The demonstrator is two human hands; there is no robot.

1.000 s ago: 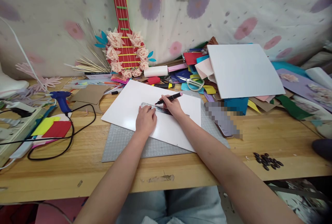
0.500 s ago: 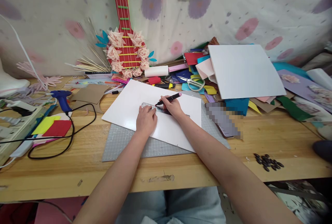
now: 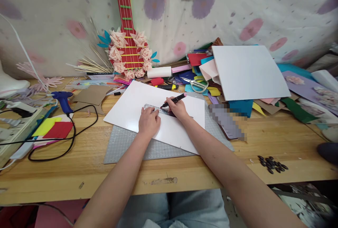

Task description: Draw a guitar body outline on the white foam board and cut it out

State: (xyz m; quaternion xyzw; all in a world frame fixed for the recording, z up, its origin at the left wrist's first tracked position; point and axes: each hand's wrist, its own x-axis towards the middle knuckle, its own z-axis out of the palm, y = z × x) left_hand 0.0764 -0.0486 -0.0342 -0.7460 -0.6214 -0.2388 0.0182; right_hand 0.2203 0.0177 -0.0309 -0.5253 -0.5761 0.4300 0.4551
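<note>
One marker (image 3: 175, 99) pinched in the right hand (image 3: 177, 109), tip at one ruler (image 3: 163, 112), ruler pressed by the flattened left hand (image 3: 148, 121) onto one board (image 3: 126, 110), one mat (image 3: 124, 145) beneath, on one table (image 3: 185, 172).

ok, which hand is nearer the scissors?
Right. The right hand, holding the marker, is on the near side of the scissors, to their left. The left hand, on the ruler, is farther left and closer to the table's front edge.

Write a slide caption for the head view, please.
Left hand on ruler, right hand holding a marker over a white board.
</note>
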